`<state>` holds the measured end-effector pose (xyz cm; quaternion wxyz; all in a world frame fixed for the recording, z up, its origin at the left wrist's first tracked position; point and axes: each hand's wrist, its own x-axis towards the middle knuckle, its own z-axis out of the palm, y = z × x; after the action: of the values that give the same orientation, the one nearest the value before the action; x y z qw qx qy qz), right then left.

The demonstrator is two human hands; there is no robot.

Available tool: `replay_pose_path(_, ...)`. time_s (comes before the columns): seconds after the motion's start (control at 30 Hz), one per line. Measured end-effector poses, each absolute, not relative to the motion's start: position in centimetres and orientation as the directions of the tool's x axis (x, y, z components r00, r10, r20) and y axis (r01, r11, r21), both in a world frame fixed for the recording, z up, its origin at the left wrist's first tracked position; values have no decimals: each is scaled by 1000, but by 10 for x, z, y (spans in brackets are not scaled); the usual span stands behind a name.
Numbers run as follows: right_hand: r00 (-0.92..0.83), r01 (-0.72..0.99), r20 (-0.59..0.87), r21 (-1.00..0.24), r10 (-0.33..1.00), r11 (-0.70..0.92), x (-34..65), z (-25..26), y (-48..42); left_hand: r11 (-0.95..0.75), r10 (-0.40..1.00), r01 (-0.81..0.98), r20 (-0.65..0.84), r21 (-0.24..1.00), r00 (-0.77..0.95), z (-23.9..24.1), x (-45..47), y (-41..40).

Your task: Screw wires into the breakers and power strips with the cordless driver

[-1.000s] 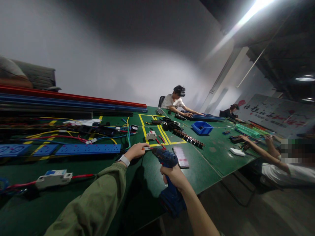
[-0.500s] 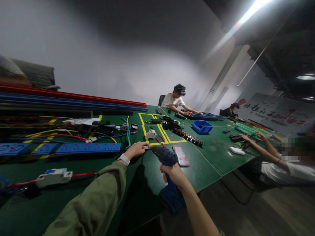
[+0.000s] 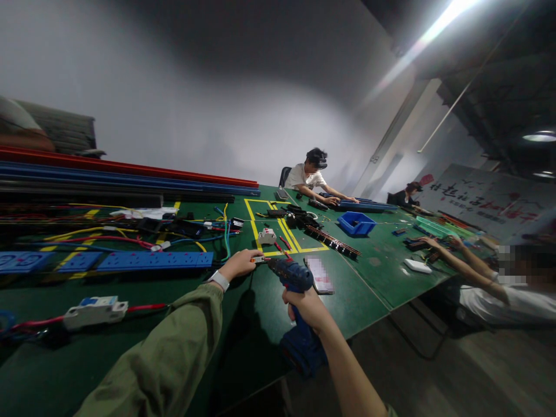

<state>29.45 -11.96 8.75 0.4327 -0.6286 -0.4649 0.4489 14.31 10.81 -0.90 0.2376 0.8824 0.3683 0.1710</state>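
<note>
My right hand is wrapped round the grip of a blue cordless drill. The drill lies level, with its front end pointing left at a small white-and-orange part. My left hand pinches that part just above the green table; its exact kind is too small to tell. Whether the bit touches the part I cannot make out. Beyond my hands stands a white circuit breaker, with short red wire pieces beside it. A phone lies right of the drill.
On the left lie a blue socket strip, loose coloured wires and another breaker with red leads. Long red and blue rails run behind. A blue bin stands farther back. Co-workers sit across and at right.
</note>
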Motion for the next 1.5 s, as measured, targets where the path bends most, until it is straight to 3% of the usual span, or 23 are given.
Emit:
replay_pose_path(0.27, 153, 180, -210, -955, 966, -236, 295, 90, -119, -625, 723, 561, 132, 543, 678, -5, 142, 105)
replay_pose_path(0.8, 201, 223, -104, -963, 974, -149, 287, 96, -124, -607, 728, 555, 118, 570, 675, 4, 139, 97)
replay_pose_path(1.5, 157, 176, -175, -963, 972, -202, 293, 90, -119, -618, 722, 544, 135, 568, 679, -4, 140, 105)
